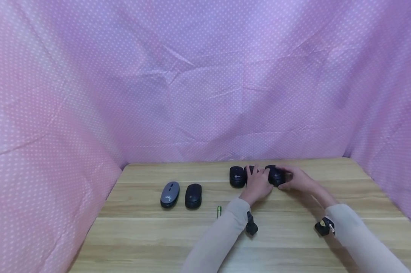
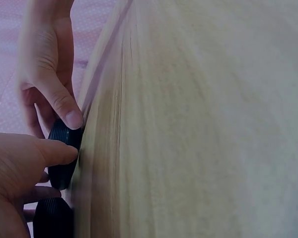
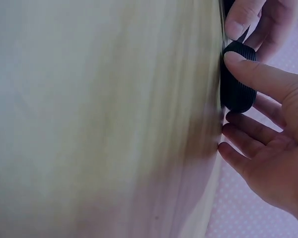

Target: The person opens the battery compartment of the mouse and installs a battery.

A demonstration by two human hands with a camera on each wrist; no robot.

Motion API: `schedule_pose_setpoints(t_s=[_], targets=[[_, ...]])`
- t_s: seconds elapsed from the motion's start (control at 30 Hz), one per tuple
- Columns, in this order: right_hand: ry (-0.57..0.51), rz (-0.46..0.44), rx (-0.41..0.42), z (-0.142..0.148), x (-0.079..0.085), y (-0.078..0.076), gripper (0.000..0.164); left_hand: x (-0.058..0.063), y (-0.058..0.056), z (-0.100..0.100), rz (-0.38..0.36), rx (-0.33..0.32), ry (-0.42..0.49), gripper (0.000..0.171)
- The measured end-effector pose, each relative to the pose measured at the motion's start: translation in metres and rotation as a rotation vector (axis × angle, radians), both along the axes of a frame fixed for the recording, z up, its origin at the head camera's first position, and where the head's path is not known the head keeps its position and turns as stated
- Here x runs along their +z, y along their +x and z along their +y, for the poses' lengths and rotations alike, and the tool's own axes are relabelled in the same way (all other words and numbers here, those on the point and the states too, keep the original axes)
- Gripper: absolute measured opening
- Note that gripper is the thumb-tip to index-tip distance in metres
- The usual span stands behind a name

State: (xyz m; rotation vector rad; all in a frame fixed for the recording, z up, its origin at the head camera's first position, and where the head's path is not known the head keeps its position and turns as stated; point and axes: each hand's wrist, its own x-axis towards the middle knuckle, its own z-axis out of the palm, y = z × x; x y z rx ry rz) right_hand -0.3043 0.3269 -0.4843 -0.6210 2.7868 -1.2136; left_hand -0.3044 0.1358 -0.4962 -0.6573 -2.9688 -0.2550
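Note:
In the head view, several black computer mice stand in a row at the table's back. My right hand (image 1: 299, 181) holds the rightmost black mouse (image 1: 276, 176) from its right side, thumb on the near face and fingers behind. My left hand (image 1: 259, 184) grips the left side of that same mouse with thumb and index finger. Its other fingers spread over the middle mouse (image 1: 249, 169), which they partly cover. Another black mouse (image 1: 237, 177) stands just left of it. In the right wrist view, the right thumb (image 3: 260, 77) presses the ridged side of the held mouse (image 3: 237, 89).
A grey mouse (image 1: 170, 194) and a black mouse (image 1: 193, 196) lie farther left on the wooden table (image 1: 140, 231). A green battery (image 1: 219, 211) lies beside the left sleeve, partly hidden by it. Pink dotted cloth (image 1: 198, 94) hangs behind the table and along its sides.

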Motion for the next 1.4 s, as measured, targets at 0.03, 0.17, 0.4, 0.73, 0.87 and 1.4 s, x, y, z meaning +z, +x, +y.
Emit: schedule_pose_setpoints(t_s=[0.03,0.17,0.4,0.73,0.87,1.4], targets=[[-0.003,0.000,-0.001,-0.001,0.001,0.002,0.079,0.000,0.000,-0.001,-0.001,-0.002,0.005,0.057],[-0.031,-0.034,-0.020,-0.003,0.006,0.007,0.077,0.002,0.003,-0.003,-0.001,-0.022,0.054,0.058],[-0.173,-0.034,-0.012,-0.004,0.020,0.010,0.071,0.017,0.008,-0.010,0.100,-0.048,0.214,0.058],[-0.223,0.010,-0.071,-0.038,0.062,0.024,0.054,0.048,0.012,-0.047,0.240,-0.112,0.474,0.044],[-0.264,0.010,-0.065,-0.058,0.077,0.033,0.048,0.061,0.016,-0.069,0.121,-0.158,0.640,0.039],[-0.438,0.145,-0.087,-0.144,0.079,0.039,0.033,0.082,0.034,-0.156,-0.458,-0.236,1.151,0.049]])
